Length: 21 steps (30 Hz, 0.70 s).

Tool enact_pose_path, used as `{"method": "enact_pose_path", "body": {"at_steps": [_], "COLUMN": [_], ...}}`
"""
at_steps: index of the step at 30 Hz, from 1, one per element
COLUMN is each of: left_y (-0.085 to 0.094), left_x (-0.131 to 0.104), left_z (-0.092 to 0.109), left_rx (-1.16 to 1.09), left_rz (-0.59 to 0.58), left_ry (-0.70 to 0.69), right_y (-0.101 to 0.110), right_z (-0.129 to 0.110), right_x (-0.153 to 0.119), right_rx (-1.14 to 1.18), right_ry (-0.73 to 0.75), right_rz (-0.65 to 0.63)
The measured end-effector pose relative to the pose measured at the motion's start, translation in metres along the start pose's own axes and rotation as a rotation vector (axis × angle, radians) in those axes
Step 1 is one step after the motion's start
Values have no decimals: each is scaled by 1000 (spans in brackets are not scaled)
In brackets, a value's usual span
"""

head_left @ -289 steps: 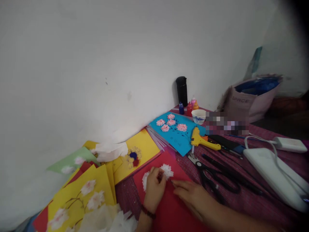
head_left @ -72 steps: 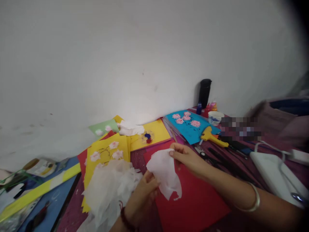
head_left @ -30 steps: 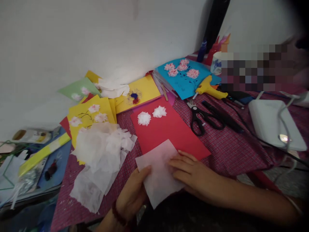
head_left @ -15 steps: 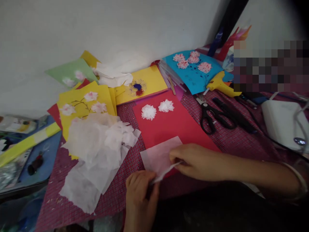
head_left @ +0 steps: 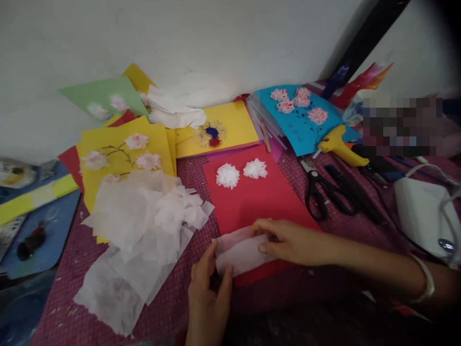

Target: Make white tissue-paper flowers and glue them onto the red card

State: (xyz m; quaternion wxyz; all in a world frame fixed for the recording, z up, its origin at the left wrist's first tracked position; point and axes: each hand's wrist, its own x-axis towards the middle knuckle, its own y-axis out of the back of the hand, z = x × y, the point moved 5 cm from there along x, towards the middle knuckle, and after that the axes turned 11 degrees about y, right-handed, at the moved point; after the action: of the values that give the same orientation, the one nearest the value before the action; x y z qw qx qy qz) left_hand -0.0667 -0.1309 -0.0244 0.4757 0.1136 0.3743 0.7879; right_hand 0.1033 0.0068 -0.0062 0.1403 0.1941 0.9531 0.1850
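A thin white tissue sheet [head_left: 245, 250], folded over on itself, lies across the lower part of a red paper [head_left: 252, 202]. My right hand [head_left: 281, 240] pinches its right end between thumb and fingers. At the left end, my left hand [head_left: 212, 283] has its thumb and index finger apart, both touching the tissue's edge. Two white ruffled tissue flowers, one on the left [head_left: 227, 176] and one on the right [head_left: 255, 168], sit near the top of the red paper. Left of it is a loose pile of white tissue [head_left: 144, 216].
Black scissors [head_left: 324, 192], a yellow glue gun [head_left: 342, 146] and a white box [head_left: 421, 211] are on the right. Blue paper [head_left: 288, 120] with pink flowers lies at the back. Yellow flower paper [head_left: 90, 187] is under the tissue pile, and a blue tray [head_left: 57, 240] stands far left.
The tissue's near part, earlier raised between my hands, now lies folded over flat. My left thumb and index finger have spread apart. The view has shifted slightly.
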Motion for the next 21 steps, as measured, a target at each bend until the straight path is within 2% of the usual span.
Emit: {"method": "enact_pose_path", "body": {"at_steps": [4,8,14,21], "left_y": [-4,-1,1,1], "left_x": [2,9,18,15], "left_z": [-4,-2,5,3], "left_rx": [13,21,79,127], "left_rz": [16,46,46,61], "left_ry": [42,13,-8,-113], "right_y": [4,1,-6,-9], "right_z": [3,12,15,22], "right_x": [-20,-33,-26,-27], "right_rx": [92,16,-131,-177], "right_ry": [-51,-112,-136,-124], "right_rz": [81,192,195,219]}}
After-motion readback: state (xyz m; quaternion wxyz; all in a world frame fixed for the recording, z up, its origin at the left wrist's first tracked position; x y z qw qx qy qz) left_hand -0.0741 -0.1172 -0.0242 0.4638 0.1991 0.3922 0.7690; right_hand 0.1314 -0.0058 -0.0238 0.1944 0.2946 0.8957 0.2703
